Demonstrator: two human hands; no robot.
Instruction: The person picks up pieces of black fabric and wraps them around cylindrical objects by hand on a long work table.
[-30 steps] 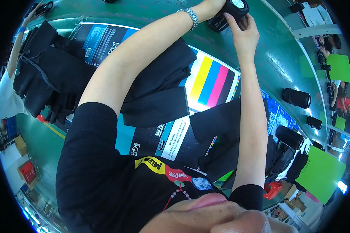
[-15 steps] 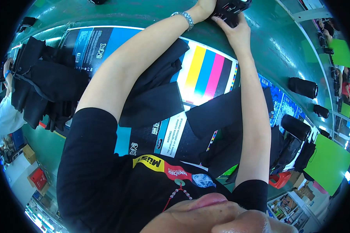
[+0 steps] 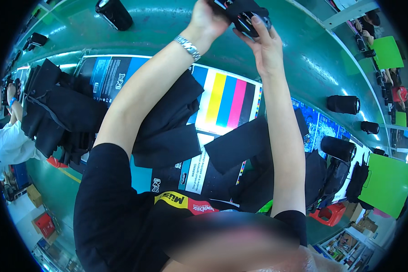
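High in the view, both hands are on a black cylindrical speaker (image 3: 245, 23) with a glossy end, over the green surface. My left hand (image 3: 207, 21) grips its left side, fingers partly hidden behind it. My right hand (image 3: 268, 49) clasps the other end, thumb and fingers around it. A black band of cloth (image 3: 247, 6) appears to lie across the speaker; its exact fit is hard to make out. Below my arms, flat black fabric pieces (image 3: 167, 145) lie on printed sheets (image 3: 222, 97) with coloured stripes. Another black fabric piece (image 3: 238, 143) lies nearer my right forearm.
A stack of black fabric pieces (image 3: 63, 109) stands at the left. Black cylinders stand on the green surface (image 3: 299, 54): one at the far left (image 3: 114, 14), others along the right (image 3: 343, 104). A bright green panel (image 3: 387, 183) and a red stool (image 3: 329, 214) are at right. A co-worker's arm (image 3: 16, 109) shows at far left.
My view has shifted, so the table appears lower and another black cylinder shows at the far left. Both hands have moved with the speaker, which is now turned and tilted differently.
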